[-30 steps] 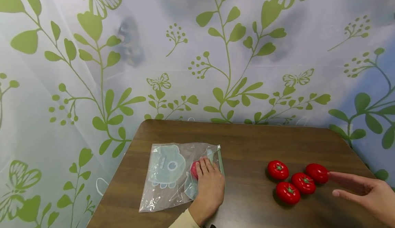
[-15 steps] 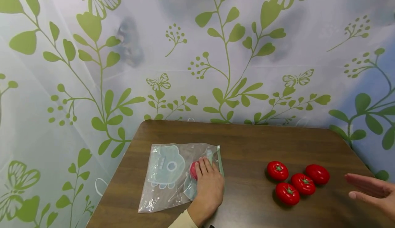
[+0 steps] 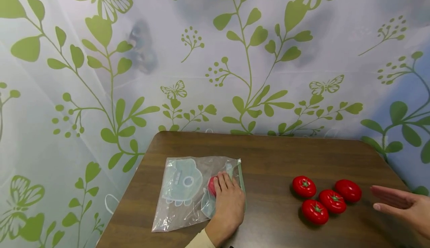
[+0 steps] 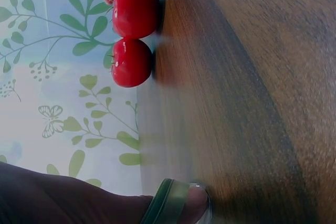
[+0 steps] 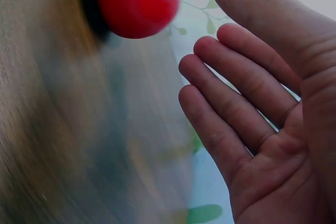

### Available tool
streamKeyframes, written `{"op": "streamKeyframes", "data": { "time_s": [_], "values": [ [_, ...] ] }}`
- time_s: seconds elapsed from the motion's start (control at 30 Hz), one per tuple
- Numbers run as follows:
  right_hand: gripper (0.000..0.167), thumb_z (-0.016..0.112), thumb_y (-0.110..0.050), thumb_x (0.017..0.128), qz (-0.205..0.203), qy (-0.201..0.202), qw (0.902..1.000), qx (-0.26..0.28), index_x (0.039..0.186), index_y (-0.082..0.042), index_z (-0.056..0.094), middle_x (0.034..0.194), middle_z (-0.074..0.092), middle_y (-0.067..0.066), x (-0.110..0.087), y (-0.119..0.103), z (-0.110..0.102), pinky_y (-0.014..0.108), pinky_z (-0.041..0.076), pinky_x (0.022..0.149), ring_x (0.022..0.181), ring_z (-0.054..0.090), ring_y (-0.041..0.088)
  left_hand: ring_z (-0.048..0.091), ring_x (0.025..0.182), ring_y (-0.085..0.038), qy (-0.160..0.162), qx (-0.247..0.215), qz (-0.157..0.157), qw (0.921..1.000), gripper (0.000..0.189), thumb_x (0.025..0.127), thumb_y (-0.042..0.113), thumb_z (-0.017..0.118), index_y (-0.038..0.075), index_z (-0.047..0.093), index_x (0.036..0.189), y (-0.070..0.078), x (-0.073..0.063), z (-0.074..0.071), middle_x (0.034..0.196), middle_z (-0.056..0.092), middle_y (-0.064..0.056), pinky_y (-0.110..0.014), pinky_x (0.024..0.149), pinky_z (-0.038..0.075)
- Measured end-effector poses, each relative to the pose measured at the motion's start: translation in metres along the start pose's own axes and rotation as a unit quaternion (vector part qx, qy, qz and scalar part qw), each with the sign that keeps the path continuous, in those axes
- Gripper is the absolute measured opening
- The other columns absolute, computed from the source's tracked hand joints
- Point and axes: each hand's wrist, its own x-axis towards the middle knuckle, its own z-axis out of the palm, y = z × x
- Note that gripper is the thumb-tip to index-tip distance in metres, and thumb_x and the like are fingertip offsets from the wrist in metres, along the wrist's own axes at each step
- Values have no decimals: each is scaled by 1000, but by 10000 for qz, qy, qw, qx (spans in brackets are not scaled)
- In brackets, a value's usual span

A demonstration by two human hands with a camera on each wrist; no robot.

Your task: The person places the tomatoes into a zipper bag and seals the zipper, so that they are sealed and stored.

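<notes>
A clear plastic zip bag (image 3: 161,218) with a pale blue animal print lies on the table, a red tomato (image 3: 211,186) inside it. My left hand (image 3: 228,199) lies on the bag, fingers draped over beside that tomato. In the left wrist view, the green zip strip (image 4: 160,203) crosses the thumb, whose tip shows through clear plastic. Farther right sits a cluster of shiny red tomatoes with green stems, including a far-right tomato (image 3: 348,191) and a front tomato (image 3: 314,212). My right hand (image 3: 403,205) hovers right of them, fingers extended, thumb apart, touching nothing.
The dark brown wooden table (image 3: 268,158) has rounded far corners. Behind it hangs a pale cloth (image 3: 188,28) printed with green leaves and butterflies. Bare tabletop shows between the bag and the tomato cluster.
My right hand has drawn back rightward from the far-right tomato, then come slightly left again. The left hand, bag and tomatoes keep their places.
</notes>
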Motion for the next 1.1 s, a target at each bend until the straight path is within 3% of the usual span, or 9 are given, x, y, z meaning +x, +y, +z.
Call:
{"op": "streamKeyframes", "data": {
  "time_s": [0.1, 0.27, 0.33, 0.4, 0.47, 0.53, 0.67, 0.9, 1.1],
  "values": [
    [71, 86, -24, 97, 61, -225, 9995, -213, 149, 15, 56, 112, 55, -47, 6, 2, 3, 10, 55, 70, 96, 56, -27, 54, 150, -47, -42, -16, -12, 10000, 51, 100, 24, 72, 1, 68, 145, 1, 0, 1, 155, 60, -29, -59, 124, 42],
    [83, 85, -35, 98, 187, -467, 9973, -530, 152, 18, 49, 114, 53, -47, 14, 0, 10, 12, 56, 70, 95, 53, -28, 53, 150, -46, -68, -6, 3, 10000, 54, 99, 25, 74, 1, 68, 146, 2, 0, 1, 156, 59, -29, -59, 125, 41],
    [85, 85, -38, 98, 225, -522, 9960, -696, 152, 17, 50, 120, 68, -32, 17, -3, 14, 13, 56, 69, 93, 53, -27, 53, 151, -46, -76, 4, 4, 10000, 54, 99, 25, 74, 1, 67, 147, 2, 0, 1, 156, 58, -29, -59, 125, 41],
    [87, 85, -40, 97, 266, -590, 9943, -853, 153, 16, 50, 128, 79, -4, 19, -6, 16, 15, 56, 68, 91, 54, -26, 53, 151, -46, -84, 8, 1, 10000, 52, 100, 24, 72, 2, 67, 147, 2, 1, 0, 156, 59, -28, -59, 125, 41],
    [87, 85, -42, 97, 271, -664, 9921, -1031, 152, 16, 51, 138, 72, 27, 22, -8, 19, 16, 57, 68, 88, 53, -25, 53, 151, -46, -97, 24, 5, 9999, 53, 99, 25, 72, 2, 68, 147, 2, 0, 0, 156, 59, -28, -58, 125, 41],
    [88, 84, -46, 97, 281, -721, 9900, -1183, 152, 16, 51, 144, 59, 43, 25, -10, 21, 17, 57, 67, 86, 50, -26, 53, 151, -46, -114, 29, 0, 9999, 52, 99, 24, 72, 2, 68, 147, 2, 0, -1, 156, 59, -28, -58, 125, 41],
    [87, 84, -47, 97, 186, -742, 9884, -1313, 151, 15, 54, 146, 55, 45, 29, -12, 25, 16, 56, 67, 86, 46, -27, 53, 151, -45, -141, 26, -26, 9999, 52, 100, 24, 72, 3, 68, 147, 2, 1, -2, 156, 59, -28, -58, 125, 41],
    [85, 83, -44, 98, 216, -728, 9912, -1082, 151, 16, 52, 147, 54, 45, 31, -13, 28, 16, 57, 68, 88, 52, -25, 52, 152, -45, -249, 57, -36, 9997, 54, 98, 25, 74, 4, 68, 148, 1, 1, -2, 157, 58, -27, -58, 126, 41],
    [83, 83, -42, 98, 299, -501, 9925, -1078, 149, 17, 54, 138, 64, 42, 24, -9, 25, 16, 57, 65, 85, 54, -24, 53, 150, -45, -161, 126, 1, 9998, 54, 98, 28, 75, 5, 69, 147, 2, 2, 1, 156, 60, -26, -58, 125, 42]
  ]
}}
